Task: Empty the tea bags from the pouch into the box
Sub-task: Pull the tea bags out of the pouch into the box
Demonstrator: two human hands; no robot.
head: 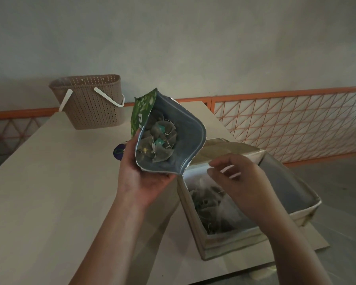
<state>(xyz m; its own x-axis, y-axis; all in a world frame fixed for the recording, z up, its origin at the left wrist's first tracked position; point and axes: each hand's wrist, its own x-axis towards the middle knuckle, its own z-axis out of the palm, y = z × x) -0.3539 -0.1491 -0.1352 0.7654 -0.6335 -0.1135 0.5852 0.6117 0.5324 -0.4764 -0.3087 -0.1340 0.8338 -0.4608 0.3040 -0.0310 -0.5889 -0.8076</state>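
My left hand (140,173) grips the open pouch (169,136), tea bags (158,138) inside, just left of the box (234,229) on the counter (49,182). My right hand (240,186) hovers above the box, fingers loosely curled, holding nothing.

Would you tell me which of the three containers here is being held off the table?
The green foil pouch, gripped by the left hand; the white box and brown basket rest on the table.
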